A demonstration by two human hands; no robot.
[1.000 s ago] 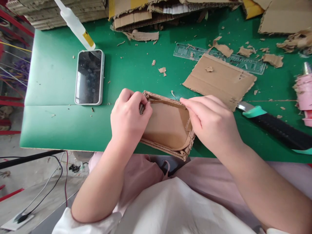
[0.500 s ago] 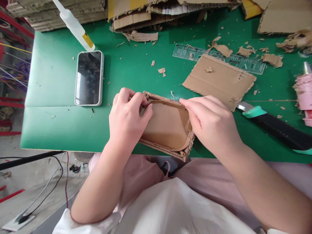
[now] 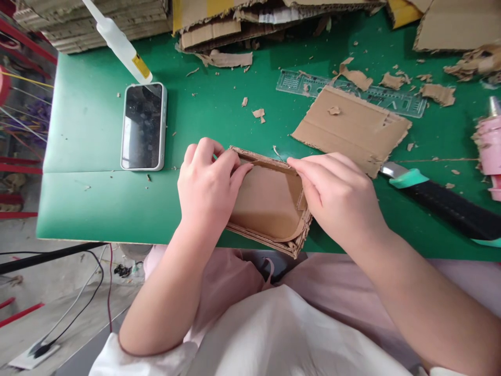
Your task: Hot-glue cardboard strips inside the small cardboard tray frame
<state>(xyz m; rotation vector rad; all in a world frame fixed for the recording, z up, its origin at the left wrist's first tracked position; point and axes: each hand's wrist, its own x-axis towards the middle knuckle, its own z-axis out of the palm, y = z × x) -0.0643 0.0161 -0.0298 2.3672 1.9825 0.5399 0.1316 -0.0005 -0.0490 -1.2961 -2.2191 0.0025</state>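
A shallow rectangular cardboard tray (image 3: 270, 203) lies tilted at the front edge of the green table, with layered walls and a thin cardboard strip (image 3: 270, 166) curving along its inside. My left hand (image 3: 209, 180) is closed at the tray's far left corner, its thumb inside against the strip and its fingers over the wall. Pinched at the far right corner, my right hand (image 3: 338, 190) grips the tray's wall. The exact contact under the right fingertips is hidden. Just beyond the right hand lies a flat cardboard piece (image 3: 348, 125).
A phone (image 3: 143, 128) and a white glue bottle (image 3: 123, 47) lie at left. A clear ruler (image 3: 399, 102) sits beneath the cardboard piece. A black-and-green handled knife (image 3: 450, 201) and a pink glue gun (image 3: 489, 146) are at right. Cardboard stacks (image 3: 211, 31) and scraps lie at the back.
My left thumb has slid slightly right along the strip inside the tray's far wall. The right hand keeps its place at the far right corner.
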